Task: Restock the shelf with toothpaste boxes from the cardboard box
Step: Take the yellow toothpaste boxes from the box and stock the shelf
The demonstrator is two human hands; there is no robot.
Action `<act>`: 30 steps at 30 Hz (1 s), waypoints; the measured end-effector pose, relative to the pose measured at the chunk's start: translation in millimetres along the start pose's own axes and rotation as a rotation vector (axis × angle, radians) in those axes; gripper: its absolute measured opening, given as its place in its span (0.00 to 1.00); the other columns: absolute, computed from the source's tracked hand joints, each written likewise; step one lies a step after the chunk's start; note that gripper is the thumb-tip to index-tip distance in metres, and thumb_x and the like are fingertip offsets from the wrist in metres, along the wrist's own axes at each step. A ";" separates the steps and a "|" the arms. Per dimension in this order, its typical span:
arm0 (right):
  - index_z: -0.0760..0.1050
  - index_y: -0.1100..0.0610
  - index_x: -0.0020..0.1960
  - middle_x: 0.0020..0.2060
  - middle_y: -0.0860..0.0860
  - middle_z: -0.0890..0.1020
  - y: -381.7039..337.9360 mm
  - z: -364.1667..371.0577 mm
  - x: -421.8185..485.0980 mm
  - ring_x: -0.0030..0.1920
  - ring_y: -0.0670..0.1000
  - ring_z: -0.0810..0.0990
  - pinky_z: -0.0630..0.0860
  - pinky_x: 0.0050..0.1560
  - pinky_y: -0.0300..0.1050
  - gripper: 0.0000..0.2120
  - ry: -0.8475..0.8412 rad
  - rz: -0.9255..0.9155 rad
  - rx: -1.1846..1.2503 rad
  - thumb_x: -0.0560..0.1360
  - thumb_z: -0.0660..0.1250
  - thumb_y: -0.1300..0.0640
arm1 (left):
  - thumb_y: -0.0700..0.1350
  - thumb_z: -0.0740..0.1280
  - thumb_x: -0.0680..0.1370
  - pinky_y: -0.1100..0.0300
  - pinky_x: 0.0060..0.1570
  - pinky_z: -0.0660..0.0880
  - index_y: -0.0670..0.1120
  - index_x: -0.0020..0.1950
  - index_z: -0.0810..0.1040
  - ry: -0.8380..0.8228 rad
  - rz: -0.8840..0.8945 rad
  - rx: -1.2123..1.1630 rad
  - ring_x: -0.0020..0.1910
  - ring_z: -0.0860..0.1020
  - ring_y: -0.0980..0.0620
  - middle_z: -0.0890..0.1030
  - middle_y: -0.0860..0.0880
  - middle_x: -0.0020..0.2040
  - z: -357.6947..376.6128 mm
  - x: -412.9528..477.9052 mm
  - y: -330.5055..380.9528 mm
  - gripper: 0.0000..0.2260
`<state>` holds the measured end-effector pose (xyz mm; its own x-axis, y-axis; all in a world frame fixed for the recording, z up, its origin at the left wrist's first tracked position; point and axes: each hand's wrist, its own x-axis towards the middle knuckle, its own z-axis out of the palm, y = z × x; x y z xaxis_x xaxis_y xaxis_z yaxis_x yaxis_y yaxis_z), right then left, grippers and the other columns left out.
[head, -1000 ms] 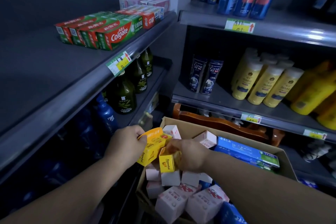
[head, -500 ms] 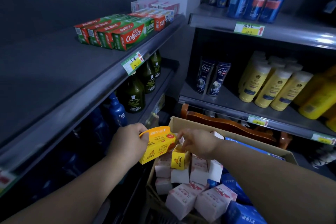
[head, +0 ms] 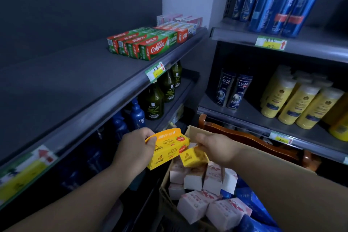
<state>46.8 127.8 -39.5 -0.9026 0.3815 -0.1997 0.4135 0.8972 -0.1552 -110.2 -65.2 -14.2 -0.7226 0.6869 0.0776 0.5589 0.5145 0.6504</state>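
Note:
My left hand [head: 134, 149] grips a stack of yellow toothpaste boxes [head: 165, 149] just left of the cardboard box [head: 190, 130]. My right hand [head: 216, 149] holds another yellow toothpaste box [head: 193, 158] by its end, right beside the stack, above the cardboard box. Inside the cardboard box lie several white-and-pink boxes [head: 205, 177] and blue boxes [head: 250, 207]. The dark shelf [head: 75, 84] at upper left carries a row of green-and-red Colgate boxes [head: 148, 47] near its far end, with more red and pink boxes behind them.
Green bottles [head: 154, 105] and blue bottles [head: 137, 117] stand on the shelf below. To the right, another rack holds blue pump bottles [head: 282, 3], two Clear bottles [head: 233, 90] and yellow bottles [head: 293, 101]. A brown wooden chair back [head: 244, 137] stands behind the cardboard box.
Both hands have risen slightly out of the cardboard box with the yellow boxes. The right hand's box has come up next to the left hand's stack. My view has tilted up and left.

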 end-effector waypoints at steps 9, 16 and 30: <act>0.77 0.51 0.47 0.39 0.47 0.79 -5.0 -55.0 -34.2 0.41 0.49 0.76 0.69 0.40 0.41 0.04 0.267 -0.127 0.267 0.79 0.65 0.58 | 0.46 0.63 0.79 0.61 0.40 0.65 0.52 0.46 0.78 0.290 0.003 0.071 0.41 0.74 0.56 0.78 0.56 0.40 -51.1 -73.3 47.1 0.05; 0.81 0.49 0.41 0.39 0.46 0.83 -33.7 -82.1 -71.9 0.40 0.44 0.80 0.77 0.47 0.42 0.07 0.163 -0.260 0.408 0.76 0.70 0.59 | 0.46 0.64 0.79 0.69 0.35 0.66 0.51 0.45 0.79 0.471 0.052 0.121 0.38 0.74 0.63 0.79 0.57 0.40 -82.8 -166.6 79.9 0.05; 0.80 0.45 0.41 0.37 0.41 0.81 -284.4 -182.3 -151.5 0.42 0.45 0.79 0.71 0.42 0.37 0.06 0.181 -0.682 -0.080 0.76 0.70 0.54 | 0.48 0.64 0.79 0.63 0.36 0.72 0.55 0.45 0.79 0.855 -0.121 0.201 0.38 0.76 0.61 0.79 0.59 0.39 -252.1 -375.6 61.8 0.05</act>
<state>44.0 -144.6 211.3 -0.9658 -0.2462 0.0819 -0.2545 0.9602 -0.1153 93.2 -420.8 187.4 -0.7934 0.0447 0.6070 0.4613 0.6948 0.5518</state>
